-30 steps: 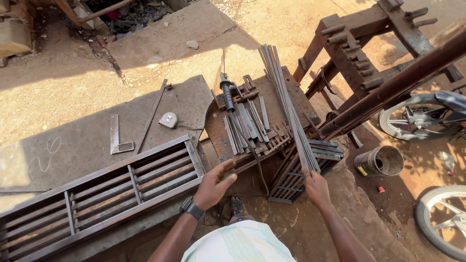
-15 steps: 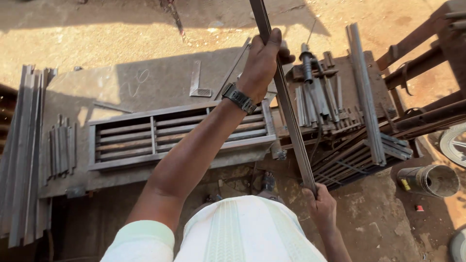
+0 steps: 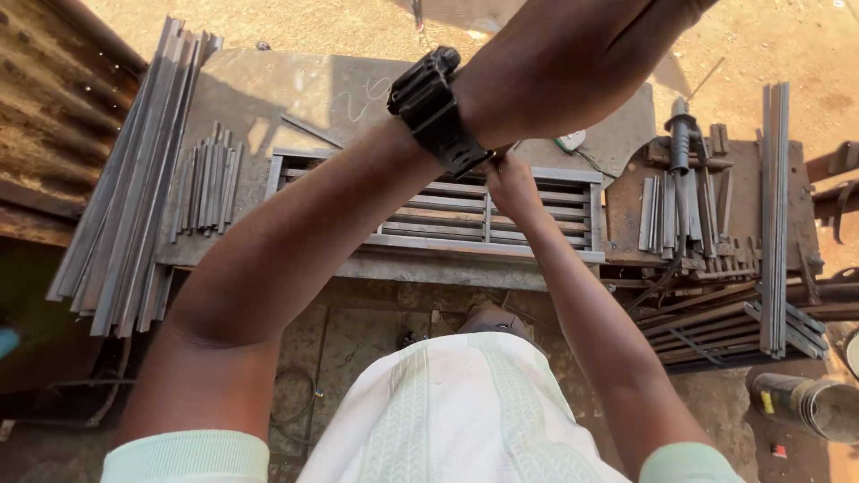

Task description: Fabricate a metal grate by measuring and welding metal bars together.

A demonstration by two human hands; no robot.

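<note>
Where the right hand (image 3: 512,183) shows, just past the crossing left forearm, its fingers are curled closed; what they grip cannot be told, since the watch and wrist cover the fingertips. Left hand: raised out of the top edge of the view, so its fingers are not seen; only the forearm and a black wristwatch (image 3: 436,109) show, the arm crossing over the right wrist. Directly beneath the right hand lies a rectangular steel louvre frame (image 3: 573,177), flat on a grey metal worktable (image 3: 295,89), its horizontal slats divided by a central upright. To the left of the frame, on the same table, rests a small bunch of short flat bars (image 3: 208,183); further left, a long bundle of steel strips (image 3: 130,197) lies slanted over the table's edge, beside a rusty corrugated sheet (image 3: 54,98). To the right of the frame, a second cluttered stand carries more cut bars (image 3: 667,215), a dark tool with a cylindrical handle (image 3: 680,143), and a long bundle of rods (image 3: 774,206) laid lengthwise. A stack of finished grilles (image 3: 716,331) sits below that stand, with a metal can (image 3: 810,402) near it on the ground. At the lower edge, the person's pale green shirt (image 3: 465,411) fills the foreground.
</note>
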